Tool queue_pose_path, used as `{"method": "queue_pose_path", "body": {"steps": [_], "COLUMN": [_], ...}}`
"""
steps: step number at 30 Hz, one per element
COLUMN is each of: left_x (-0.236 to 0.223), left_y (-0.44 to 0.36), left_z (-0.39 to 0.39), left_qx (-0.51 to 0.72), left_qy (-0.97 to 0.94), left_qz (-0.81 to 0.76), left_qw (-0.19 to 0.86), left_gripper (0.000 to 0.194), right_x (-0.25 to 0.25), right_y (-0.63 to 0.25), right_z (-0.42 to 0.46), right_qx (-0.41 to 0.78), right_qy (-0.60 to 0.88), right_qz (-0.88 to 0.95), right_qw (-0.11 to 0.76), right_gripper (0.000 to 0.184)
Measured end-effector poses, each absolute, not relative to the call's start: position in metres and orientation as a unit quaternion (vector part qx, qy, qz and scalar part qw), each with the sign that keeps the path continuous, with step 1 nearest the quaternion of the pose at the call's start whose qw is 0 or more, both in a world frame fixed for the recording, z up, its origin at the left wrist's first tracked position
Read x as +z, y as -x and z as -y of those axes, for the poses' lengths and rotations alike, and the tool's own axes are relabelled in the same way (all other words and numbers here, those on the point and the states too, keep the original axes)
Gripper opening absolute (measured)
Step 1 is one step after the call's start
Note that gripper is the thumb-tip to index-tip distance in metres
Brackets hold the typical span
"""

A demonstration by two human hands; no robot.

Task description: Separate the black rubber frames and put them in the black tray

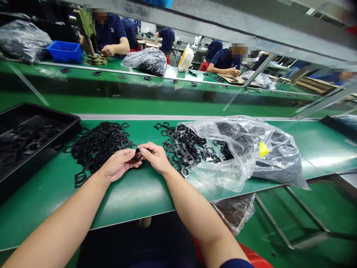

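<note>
Both hands meet over the green table (pixel 131 197), pinching one small black ring-shaped part (pixel 137 155) between them. My left hand (pixel 118 163) has its thumb and fingers closed on the part's left side. From the right, the thumb and fingertips of my right hand (pixel 154 156) grip the same part. Just behind my left hand lies a heap of black ring-shaped parts (pixel 97 145). To the right of my right hand, more loose black parts (pixel 184 149) spread out from the mouth of a clear plastic bag (pixel 234 167). Fingers partly hide the held part.
A black tray (pixel 60 132) of dark parts stands at the left. The bulky bag, with a yellow label (pixel 263 149), reaches the table's right front edge. Beyond a metal rail, a conveyor (pixel 167 97) carries spaced black parts. Several people work behind it, near a blue bin (pixel 65 52).
</note>
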State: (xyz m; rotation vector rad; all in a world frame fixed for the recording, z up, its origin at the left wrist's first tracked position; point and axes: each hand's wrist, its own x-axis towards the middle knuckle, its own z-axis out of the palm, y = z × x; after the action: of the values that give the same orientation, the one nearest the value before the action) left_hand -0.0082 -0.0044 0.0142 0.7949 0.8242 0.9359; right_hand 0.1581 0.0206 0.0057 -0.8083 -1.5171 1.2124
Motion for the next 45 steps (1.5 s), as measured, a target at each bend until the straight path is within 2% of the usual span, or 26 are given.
{"method": "queue_pose_path", "body": {"steps": [2, 4, 8, 11, 16, 18, 23, 28, 33, 37, 42, 45], "left_x": [0.014, 0.013, 0.010, 0.008, 0.007, 0.005, 0.000, 0.000, -0.006, -0.010, -0.006, -0.004], "left_y": [0.008, 0.008, 0.008, 0.008, 0.006, 0.006, 0.004, 0.003, 0.003, 0.005, 0.010, 0.010], "left_z": [0.005, 0.005, 0.004, 0.002, 0.001, 0.000, -0.001, 0.000, -0.001, -0.002, -0.002, -0.001], "left_qx": [0.429, 0.424, 0.400, 0.424, 0.505, 0.524, 0.532, 0.526, 0.530, 0.530, 0.509, 0.488], "left_qy": [-0.368, -0.374, -0.365, -0.349, -0.437, -0.459, -0.476, -0.489, -0.503, -0.544, -0.641, -0.662], "left_qz": [-0.376, -0.376, -0.376, -0.370, -0.397, -0.430, -0.462, -0.468, -0.475, -0.469, -0.458, -0.456], "left_qw": [0.734, 0.734, 0.752, 0.749, 0.630, 0.575, 0.526, 0.515, 0.491, 0.452, 0.346, 0.341], "left_gripper": [0.029, 0.028, 0.023, 0.031, 0.031, 0.030, 0.032, 0.037, 0.040, 0.034, 0.025, 0.024], "right_x": [0.006, 0.006, 0.007, 0.005, -0.002, -0.004, 0.000, 0.004, 0.006, 0.007, 0.005, 0.003], "right_y": [-0.158, -0.158, -0.156, -0.153, -0.153, -0.154, -0.158, -0.159, -0.160, -0.161, -0.159, -0.158], "right_z": [-0.019, -0.017, -0.014, -0.016, -0.024, -0.025, -0.023, -0.021, -0.021, -0.021, -0.018, -0.018], "right_qx": [0.422, 0.399, 0.504, 0.541, 0.572, 0.521, 0.281, 0.205, 0.201, 0.216, 0.292, 0.334], "right_qy": [0.335, 0.337, 0.336, 0.338, 0.375, 0.392, 0.391, 0.354, 0.352, 0.338, 0.378, 0.390], "right_qz": [0.680, 0.698, 0.643, 0.611, 0.553, 0.587, 0.690, 0.723, 0.731, 0.737, 0.694, 0.675], "right_qw": [0.498, 0.490, 0.469, 0.469, 0.476, 0.480, 0.540, 0.556, 0.549, 0.543, 0.540, 0.529], "right_gripper": [0.023, 0.021, 0.027, 0.030, 0.030, 0.025, 0.015, 0.006, 0.008, 0.009, 0.012, 0.017]}}
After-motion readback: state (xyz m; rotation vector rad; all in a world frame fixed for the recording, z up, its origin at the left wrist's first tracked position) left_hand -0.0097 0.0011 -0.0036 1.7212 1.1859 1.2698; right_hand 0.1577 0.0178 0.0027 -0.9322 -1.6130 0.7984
